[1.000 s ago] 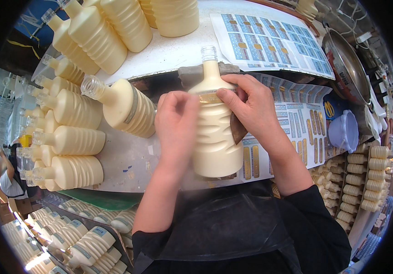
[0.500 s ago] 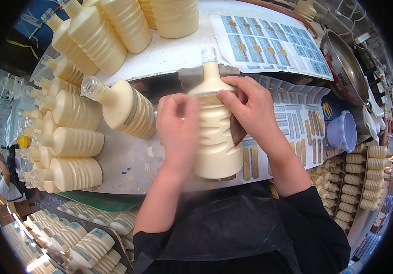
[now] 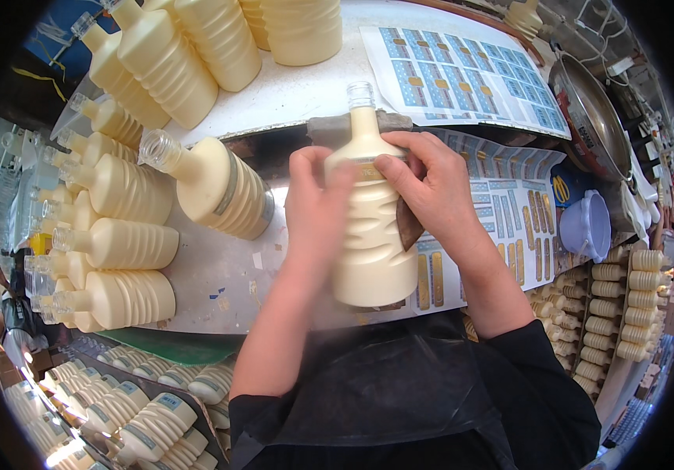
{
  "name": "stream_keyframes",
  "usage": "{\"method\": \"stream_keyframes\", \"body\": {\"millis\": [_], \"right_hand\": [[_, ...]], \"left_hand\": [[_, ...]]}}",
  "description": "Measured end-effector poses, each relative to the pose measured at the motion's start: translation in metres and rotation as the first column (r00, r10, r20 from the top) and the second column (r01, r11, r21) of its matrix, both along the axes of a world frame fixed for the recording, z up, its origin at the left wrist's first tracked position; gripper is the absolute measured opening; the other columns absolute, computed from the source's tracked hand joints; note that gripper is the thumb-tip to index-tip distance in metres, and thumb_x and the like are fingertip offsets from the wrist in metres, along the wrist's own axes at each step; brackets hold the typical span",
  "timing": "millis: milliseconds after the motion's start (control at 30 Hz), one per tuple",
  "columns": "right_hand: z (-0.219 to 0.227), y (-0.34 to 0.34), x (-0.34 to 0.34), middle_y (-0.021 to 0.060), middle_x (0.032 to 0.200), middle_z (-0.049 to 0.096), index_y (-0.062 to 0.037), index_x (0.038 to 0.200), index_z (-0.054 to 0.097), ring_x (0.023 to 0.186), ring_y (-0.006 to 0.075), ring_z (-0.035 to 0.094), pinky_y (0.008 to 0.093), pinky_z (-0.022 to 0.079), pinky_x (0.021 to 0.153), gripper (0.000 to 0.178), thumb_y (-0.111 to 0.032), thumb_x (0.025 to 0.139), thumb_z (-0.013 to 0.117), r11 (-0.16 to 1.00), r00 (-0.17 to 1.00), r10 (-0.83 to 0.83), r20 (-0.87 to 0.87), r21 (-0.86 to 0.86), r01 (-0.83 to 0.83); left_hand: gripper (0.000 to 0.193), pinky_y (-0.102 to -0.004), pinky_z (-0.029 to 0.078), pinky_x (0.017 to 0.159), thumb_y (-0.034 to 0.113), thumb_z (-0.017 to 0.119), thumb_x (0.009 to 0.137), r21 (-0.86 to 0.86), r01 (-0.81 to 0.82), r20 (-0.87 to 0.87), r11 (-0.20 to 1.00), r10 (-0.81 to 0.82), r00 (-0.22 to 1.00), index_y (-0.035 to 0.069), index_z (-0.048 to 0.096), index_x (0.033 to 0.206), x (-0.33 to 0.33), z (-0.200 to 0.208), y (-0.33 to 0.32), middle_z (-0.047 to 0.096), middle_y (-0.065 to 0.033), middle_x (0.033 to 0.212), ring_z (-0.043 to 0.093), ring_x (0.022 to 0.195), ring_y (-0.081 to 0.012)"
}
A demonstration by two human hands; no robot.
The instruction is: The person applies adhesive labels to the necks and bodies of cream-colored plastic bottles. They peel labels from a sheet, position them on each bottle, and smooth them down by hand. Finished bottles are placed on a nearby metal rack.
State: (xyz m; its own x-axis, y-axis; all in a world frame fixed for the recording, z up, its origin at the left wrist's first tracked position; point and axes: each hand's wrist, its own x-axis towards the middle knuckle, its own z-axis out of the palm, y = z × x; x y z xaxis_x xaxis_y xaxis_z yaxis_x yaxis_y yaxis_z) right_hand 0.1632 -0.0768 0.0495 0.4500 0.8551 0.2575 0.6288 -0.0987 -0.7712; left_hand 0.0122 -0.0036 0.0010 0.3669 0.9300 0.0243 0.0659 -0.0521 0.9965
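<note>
A cream bottle with a ribbed body and a clear threaded neck lies before me, its neck pointing away. My right hand grips its right shoulder, thumb across the front and fingers around the side. A narrow gold label crosses the upper body, beside that thumb. Over the label's left end is my left hand, its fingers bent and blurred by motion. Whether they pinch anything is hidden. Below my right hand, a brown flat piece shows against the bottle's right side. A grey padded block sits behind the bottle's shoulder.
Another cream bottle stands to the left, beyond it several more bottles. Label sheets lie on the white raised shelf and on the bench at right. A lilac bucket, yellow-handled scissors and a large metal pan stand farther right.
My left hand has moved slightly up and right, over the label's left end. My right hand and the bottle are almost unmoved.
</note>
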Motion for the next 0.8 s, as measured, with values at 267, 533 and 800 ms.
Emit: {"method": "stream_keyframes", "body": {"millis": [267,533,800], "right_hand": [[0.000,-0.001,-0.001,0.0101,0.082,0.063,-0.0019,0.112,0.074,0.069,0.0207,0.058,0.0352,0.049,0.066,0.037,-0.030,0.088,0.077,1.000,1.000,-0.002,-0.022,-0.009,0.002],[-0.001,-0.001,-0.001,0.0091,0.082,0.061,0.0004,0.113,0.073,0.069,0.0175,0.056,0.0326,0.048,0.065,0.036,-0.025,0.088,0.077,1.000,0.998,0.006,-0.055,0.017,-0.005],[0.000,0.000,-0.002,0.0081,0.081,0.060,0.0006,0.113,0.073,0.068,0.0165,0.053,0.0314,0.046,0.064,0.035,-0.024,0.088,0.077,1.000,0.999,0.010,-0.046,0.016,-0.009]], "left_hand": [[0.026,-0.0262,0.052,0.087,0.027,0.051,0.112,-0.282,0.140,0.391,0.949,-0.020,0.920,0.005,0.053,0.125,-0.006,-0.005,0.005,0.061,-0.0031,0.111,0.058,0.098,-0.0080],[0.036,-0.0299,0.050,0.092,0.034,0.061,0.105,-0.206,0.175,0.288,0.963,-0.111,0.951,0.003,0.055,0.122,-0.003,-0.007,0.007,0.062,-0.0081,0.114,0.058,0.105,-0.0133],[0.036,-0.0307,0.050,0.092,0.036,0.055,0.108,-0.208,0.148,0.264,0.967,-0.091,0.960,0.003,0.057,0.121,-0.004,-0.013,0.013,0.063,-0.0081,0.113,0.058,0.104,-0.0133]]}}
